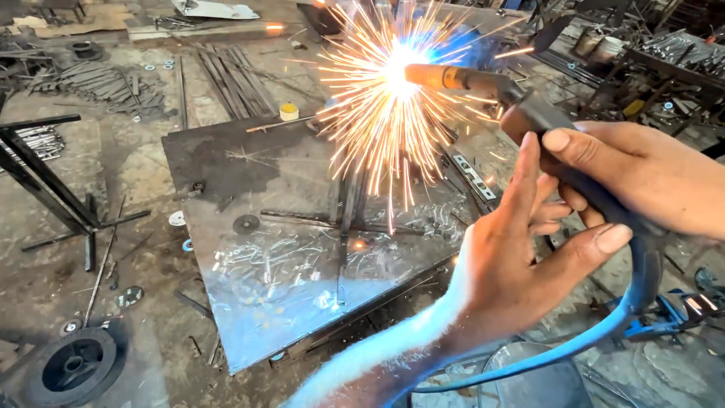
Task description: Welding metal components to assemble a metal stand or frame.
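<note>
Fingers point(563, 211) of both hands close around a welding torch point(529, 113) at the right of the view.
Right hand point(642, 177) grips the dark handle from above; left hand point(521, 264) cups it from below, thumb raised. Its brass nozzle throws sparks point(385, 98) over the steel desk point(287, 264); a blue hose point(604, 332) trails down.

left hand point(513, 264): bare, no glove | right hand point(642, 174): bare | forearms: unsleeved, fine hair

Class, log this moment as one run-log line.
right hand: grips welding torch | left hand: steadies torch | sparks over steel plate
</note>
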